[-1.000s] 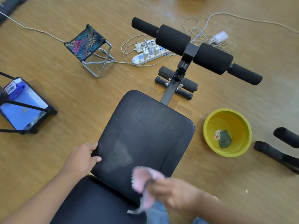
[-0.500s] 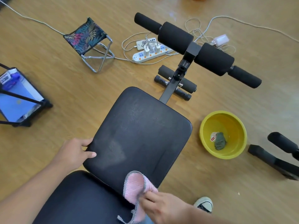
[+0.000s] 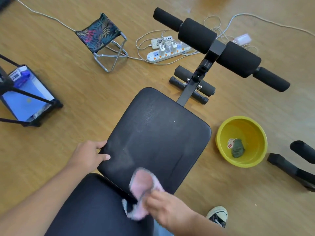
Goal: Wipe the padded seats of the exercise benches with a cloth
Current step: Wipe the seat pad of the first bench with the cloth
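A black padded bench seat (image 3: 160,133) fills the middle of the view, with a second black pad (image 3: 95,206) just below it. My left hand (image 3: 88,155) grips the seat's left edge, thumb on top. My right hand (image 3: 167,210) holds a pink cloth (image 3: 143,183) with a grey knitted border, pressed on the seat's near edge where the two pads meet; the cloth is motion-blurred. Damp streaks show on the seat above the cloth. The bench's black foam rollers (image 3: 219,48) stand at the far end.
A yellow basin (image 3: 242,160) with a dark green rag (image 3: 237,149) sits on the wooden floor right of the seat. Another bench's black frame (image 3: 293,167) lies at the right edge. A folding stool (image 3: 102,38), a power strip (image 3: 168,51) with cables and a blue-lined rack (image 3: 25,99) lie beyond.
My right hand has swept the pink cloth back and forth along the seat's near edge, now slightly left and up from half a second ago. My left hand stays on the left edge.
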Demonstrator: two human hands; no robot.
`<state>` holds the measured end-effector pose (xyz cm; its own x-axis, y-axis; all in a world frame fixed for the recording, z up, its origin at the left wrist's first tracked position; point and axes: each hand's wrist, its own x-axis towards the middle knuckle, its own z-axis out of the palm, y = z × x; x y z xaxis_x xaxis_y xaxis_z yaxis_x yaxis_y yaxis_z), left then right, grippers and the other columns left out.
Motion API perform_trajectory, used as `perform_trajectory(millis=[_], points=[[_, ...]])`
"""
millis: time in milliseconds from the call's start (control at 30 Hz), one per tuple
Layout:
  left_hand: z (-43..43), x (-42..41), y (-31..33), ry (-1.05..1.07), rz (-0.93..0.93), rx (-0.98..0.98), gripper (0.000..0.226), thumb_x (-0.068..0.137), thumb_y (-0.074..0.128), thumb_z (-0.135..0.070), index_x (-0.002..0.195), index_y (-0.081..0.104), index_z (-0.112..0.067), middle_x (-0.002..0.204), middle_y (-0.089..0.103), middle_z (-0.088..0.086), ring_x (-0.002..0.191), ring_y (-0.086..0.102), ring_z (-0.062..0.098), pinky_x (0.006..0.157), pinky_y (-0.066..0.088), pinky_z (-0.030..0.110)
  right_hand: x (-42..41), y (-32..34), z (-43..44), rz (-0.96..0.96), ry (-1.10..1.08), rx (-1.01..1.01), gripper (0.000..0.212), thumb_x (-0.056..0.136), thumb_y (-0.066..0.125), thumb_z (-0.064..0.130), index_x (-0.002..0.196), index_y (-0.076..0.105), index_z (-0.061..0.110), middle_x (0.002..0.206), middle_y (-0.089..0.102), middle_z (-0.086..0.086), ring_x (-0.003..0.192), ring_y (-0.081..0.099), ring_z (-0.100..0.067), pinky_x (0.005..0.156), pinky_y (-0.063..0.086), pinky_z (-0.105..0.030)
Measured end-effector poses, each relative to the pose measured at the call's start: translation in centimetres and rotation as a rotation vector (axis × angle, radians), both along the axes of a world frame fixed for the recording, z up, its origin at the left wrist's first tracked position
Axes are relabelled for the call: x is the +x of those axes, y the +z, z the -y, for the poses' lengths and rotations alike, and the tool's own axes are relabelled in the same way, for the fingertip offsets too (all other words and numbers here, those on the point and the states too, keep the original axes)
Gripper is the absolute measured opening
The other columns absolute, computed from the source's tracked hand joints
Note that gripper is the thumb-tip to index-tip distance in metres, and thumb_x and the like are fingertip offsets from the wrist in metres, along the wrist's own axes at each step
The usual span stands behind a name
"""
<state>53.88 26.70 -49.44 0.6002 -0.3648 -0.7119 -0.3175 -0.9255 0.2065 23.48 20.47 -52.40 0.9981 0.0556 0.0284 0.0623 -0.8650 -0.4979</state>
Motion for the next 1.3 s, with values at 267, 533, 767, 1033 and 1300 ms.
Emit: perform_trajectory(millis=[267, 533, 767, 1033, 1300], points=[[-0.2, 0.0, -0.1, 0.003, -0.008, -0.026, 0.056, 0.082, 0.081, -0.021, 0.133, 0.065, -0.039, 0.128, 0.072, -0.008, 0.111, 0.068, 0.022, 0.096, 0.052, 0.035, 1.2, 0.7, 16.2, 0.071, -0.782, -0.048, 0.019, 0.090, 0.066, -0.005, 0.103, 0.075, 0.005, 0.106, 0.071, -0.007, 0.103, 0.059, -0.021, 0.096, 0.048, -0.042], [-0.1, -0.2, 0.1, -0.018, 0.021, -0.021, 0.057, 0.083, 0.079, -0.021, 0.135, 0.063, -0.040, 0.125, 0.073, -0.006, 0.114, 0.067, 0.025, 0.094, 0.052, 0.034, -0.1, 0.4, 0.5, -0.230, -0.306, 0.490, 0.052, 0.105, 0.025, 0.039, 0.114, 0.067, 0.011, 0.118, 0.064, -0.001, 0.113, 0.056, -0.012, 0.103, 0.046, -0.036], [-0.3, -0.1, -0.2, -0.020, 0.024, -0.022, 0.057, 0.082, 0.080, -0.025, 0.133, 0.064, -0.045, 0.121, 0.074, -0.009, 0.110, 0.067, 0.023, 0.093, 0.055, 0.036, -1.5, 2.3, 12.3, -0.044, -0.132, 0.158, 0.024, 0.105, 0.050, 0.013, 0.104, 0.074, 0.011, 0.110, 0.071, 0.004, 0.110, 0.062, -0.013, 0.101, 0.040, -0.019], [-0.2, -0.2, 0.1, -0.029, 0.025, -0.047, 0.055, 0.082, 0.081, -0.020, 0.131, 0.067, -0.040, 0.118, 0.076, -0.010, 0.110, 0.067, 0.021, 0.090, 0.051, 0.031, 2.8, 1.0, 9.1, 0.031, -0.921, 0.188, 0.024, 0.093, 0.059, 0.006, 0.114, 0.070, 0.011, 0.110, 0.070, 0.006, 0.103, 0.063, 0.001, 0.091, 0.052, -0.028], [-0.4, -0.3, -0.1, -0.014, 0.041, -0.042, 0.057, 0.082, 0.082, -0.022, 0.134, 0.065, -0.036, 0.126, 0.073, -0.006, 0.117, 0.065, 0.024, 0.098, 0.052, 0.036, 0.5, 0.8, 8.3, -0.030, 0.012, 0.281, 0.028, 0.108, 0.042, 0.012, 0.103, 0.070, 0.008, 0.113, 0.065, -0.002, 0.113, 0.058, -0.020, 0.098, 0.046, -0.038]])
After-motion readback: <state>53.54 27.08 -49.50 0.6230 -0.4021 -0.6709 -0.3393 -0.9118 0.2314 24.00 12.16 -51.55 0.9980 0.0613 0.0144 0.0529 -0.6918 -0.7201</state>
